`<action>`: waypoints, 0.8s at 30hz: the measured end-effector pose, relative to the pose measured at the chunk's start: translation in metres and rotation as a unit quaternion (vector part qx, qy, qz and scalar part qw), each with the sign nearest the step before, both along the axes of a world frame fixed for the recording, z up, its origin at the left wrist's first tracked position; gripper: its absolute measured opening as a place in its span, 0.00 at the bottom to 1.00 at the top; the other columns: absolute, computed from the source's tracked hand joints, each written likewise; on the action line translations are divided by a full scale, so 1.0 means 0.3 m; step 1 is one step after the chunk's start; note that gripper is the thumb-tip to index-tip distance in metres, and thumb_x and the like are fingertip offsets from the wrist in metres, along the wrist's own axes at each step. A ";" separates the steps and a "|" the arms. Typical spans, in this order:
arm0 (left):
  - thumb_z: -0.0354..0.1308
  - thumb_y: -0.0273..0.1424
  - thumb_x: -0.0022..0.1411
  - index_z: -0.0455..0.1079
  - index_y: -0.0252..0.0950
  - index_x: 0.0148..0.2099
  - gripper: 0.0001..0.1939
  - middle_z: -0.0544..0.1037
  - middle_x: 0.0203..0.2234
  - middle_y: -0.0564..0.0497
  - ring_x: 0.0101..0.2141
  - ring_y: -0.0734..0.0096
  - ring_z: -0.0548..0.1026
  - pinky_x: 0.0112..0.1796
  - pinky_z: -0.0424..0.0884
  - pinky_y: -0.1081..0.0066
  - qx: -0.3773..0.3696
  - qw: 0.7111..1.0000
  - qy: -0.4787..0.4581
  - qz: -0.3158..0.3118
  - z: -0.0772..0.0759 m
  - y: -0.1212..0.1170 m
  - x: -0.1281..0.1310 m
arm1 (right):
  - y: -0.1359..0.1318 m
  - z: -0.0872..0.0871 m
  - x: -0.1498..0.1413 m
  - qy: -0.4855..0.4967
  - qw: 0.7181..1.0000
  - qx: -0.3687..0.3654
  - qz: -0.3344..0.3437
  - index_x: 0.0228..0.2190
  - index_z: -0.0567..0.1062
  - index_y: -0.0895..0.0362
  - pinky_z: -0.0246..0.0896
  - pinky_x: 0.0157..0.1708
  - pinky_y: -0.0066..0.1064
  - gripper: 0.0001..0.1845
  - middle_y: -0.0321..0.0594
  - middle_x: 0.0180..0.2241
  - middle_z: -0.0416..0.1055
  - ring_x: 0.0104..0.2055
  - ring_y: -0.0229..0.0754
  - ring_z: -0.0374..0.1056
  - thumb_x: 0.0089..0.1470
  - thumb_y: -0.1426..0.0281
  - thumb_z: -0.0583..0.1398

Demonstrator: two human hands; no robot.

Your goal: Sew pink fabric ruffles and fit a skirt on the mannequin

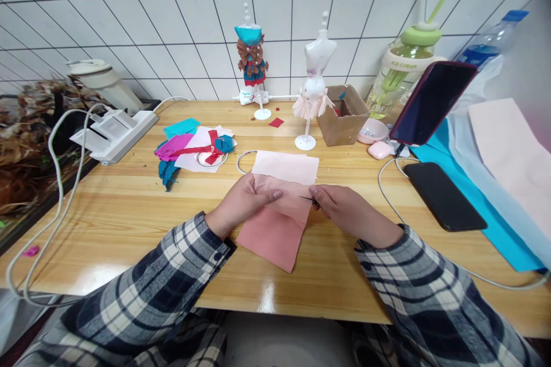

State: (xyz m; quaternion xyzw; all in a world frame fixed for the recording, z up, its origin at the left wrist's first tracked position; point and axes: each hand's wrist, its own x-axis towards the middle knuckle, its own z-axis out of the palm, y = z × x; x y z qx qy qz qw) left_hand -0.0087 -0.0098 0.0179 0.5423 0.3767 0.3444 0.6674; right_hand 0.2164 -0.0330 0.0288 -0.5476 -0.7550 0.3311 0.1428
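A pink piece of fabric (278, 229) lies on the wooden table (129, 206) in front of me, with a paler pink piece (286, 166) just beyond it. My left hand (243, 200) pinches the upper edge of the pink fabric, fingers closed on it. My right hand (344, 209) is closed around a thin dark pointed tool (307, 199), whose tip touches the fabric's right edge; I cannot make out what the tool is.
Coloured fabric scraps (193, 146) lie at the left. Two small mannequins (252, 63) (314, 77) stand at the back beside a cardboard box (344, 114). A propped phone (433, 100), a flat phone (443, 195), cables, blue and pink cloth (495, 172) and bottles fill the right.
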 end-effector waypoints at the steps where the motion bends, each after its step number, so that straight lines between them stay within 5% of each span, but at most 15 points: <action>1: 0.66 0.34 0.53 0.71 0.32 0.53 0.25 0.82 0.38 0.42 0.40 0.57 0.80 0.44 0.74 0.60 0.000 1.000 0.001 0.002 0.000 0.001 0.000 | 0.000 0.000 0.000 -0.002 1.000 0.000 0.000 0.24 0.66 0.55 0.50 0.28 0.29 0.27 0.37 0.23 0.68 0.25 0.38 0.61 0.65 0.56 0.40; 14: 0.67 0.35 0.52 0.71 0.31 0.52 0.26 0.82 0.39 0.42 0.45 0.53 0.77 0.46 0.73 0.59 0.014 1.000 0.019 0.004 0.005 0.002 0.003 | -0.003 -0.002 -0.006 -0.001 1.000 -0.001 -0.007 0.27 0.70 0.55 0.51 0.29 0.29 0.27 0.38 0.26 0.71 0.28 0.40 0.63 0.65 0.56 0.40; 24: 0.65 0.34 0.55 0.75 0.32 0.45 0.16 0.81 0.43 0.43 0.44 0.56 0.78 0.45 0.73 0.62 0.023 0.999 0.035 0.002 0.002 -0.005 0.006 | -0.003 0.001 -0.011 -0.010 1.000 -0.004 -0.003 0.27 0.69 0.54 0.49 0.29 0.30 0.26 0.37 0.25 0.68 0.26 0.39 0.60 0.65 0.57 0.41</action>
